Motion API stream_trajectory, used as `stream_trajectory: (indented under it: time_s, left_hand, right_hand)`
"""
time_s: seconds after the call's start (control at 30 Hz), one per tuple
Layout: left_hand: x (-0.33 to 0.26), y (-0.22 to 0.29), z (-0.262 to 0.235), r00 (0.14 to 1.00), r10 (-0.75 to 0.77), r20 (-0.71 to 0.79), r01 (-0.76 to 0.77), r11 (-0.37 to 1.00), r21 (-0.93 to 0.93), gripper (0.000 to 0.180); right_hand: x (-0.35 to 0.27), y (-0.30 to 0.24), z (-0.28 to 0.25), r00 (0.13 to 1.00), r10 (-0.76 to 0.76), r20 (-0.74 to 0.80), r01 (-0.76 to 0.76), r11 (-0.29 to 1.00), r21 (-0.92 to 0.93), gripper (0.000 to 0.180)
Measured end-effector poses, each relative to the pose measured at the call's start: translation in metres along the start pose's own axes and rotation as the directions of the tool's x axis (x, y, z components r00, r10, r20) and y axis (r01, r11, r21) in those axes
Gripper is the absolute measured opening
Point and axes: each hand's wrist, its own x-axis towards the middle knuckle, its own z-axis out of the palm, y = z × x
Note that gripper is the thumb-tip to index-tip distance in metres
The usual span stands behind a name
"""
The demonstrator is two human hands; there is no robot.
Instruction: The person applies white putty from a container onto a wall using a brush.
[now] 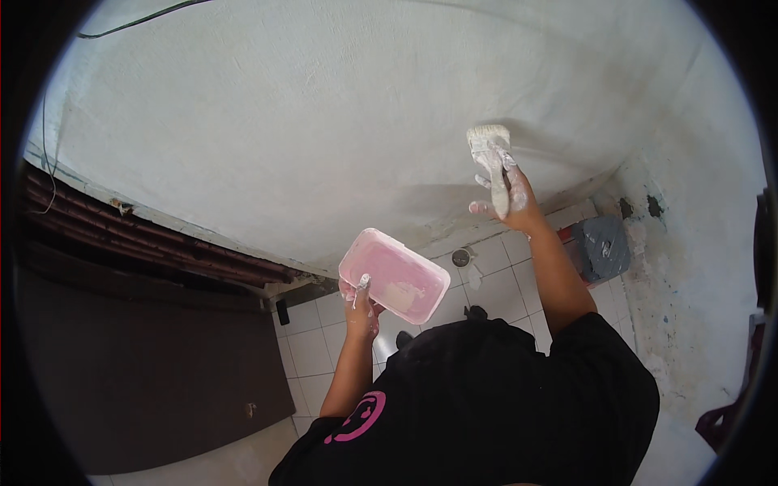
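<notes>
My left hand [362, 312] grips the near left edge of a pink plastic tub [381, 263], its thumb over the rim and smeared white. Some whitish paint [407, 293] lies on the tub's bottom. Up and to the right, my right hand [519, 194] holds a paintbrush [493, 166], its pale handle lying along the palm and its wide bristles caked with white. White smears cover the fingers of that hand. The bristles are at the white wall [324, 121]; whether they touch it, I cannot tell.
A dark brown door [146, 364] stands at the left, below dark red-brown slats [146, 235]. White tiles [312, 348] cover the floor, with a round drain [461, 257] near the wall. At the right a grey-lidded container [604, 247] sits by a stained, peeling wall [689, 267]. A black cable [142, 22] hangs at upper left.
</notes>
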Motion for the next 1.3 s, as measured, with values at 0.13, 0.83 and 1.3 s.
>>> stream_trajectory:
  time_s: [0.13, 0.83, 1.3]
  left_hand:
    - [-0.004, 0.003, 0.009, 0.997, 0.064, -0.05, -0.065, 0.998, -0.021, 0.049]
    - [-0.009, 0.001, 0.0, 0.994, 0.081, -0.077, -0.087, 0.993, -0.079, 0.052]
    - [-0.006, -0.003, -0.041, 0.997, 0.072, 0.026, -0.069, 0.995, -0.078, 0.051]
  right_hand:
    - [-0.013, -0.019, 0.0, 0.955, 0.004, 0.295, 0.005, 1.0, -0.031, 0.113]
    - [0.036, 0.005, -0.013, 0.786, 0.576, -0.224, -0.556, 0.817, 0.15, 0.039]
    - [0.065, -0.08, -0.006, 0.877, 0.335, -0.345, -0.368, 0.929, -0.031, 0.027]
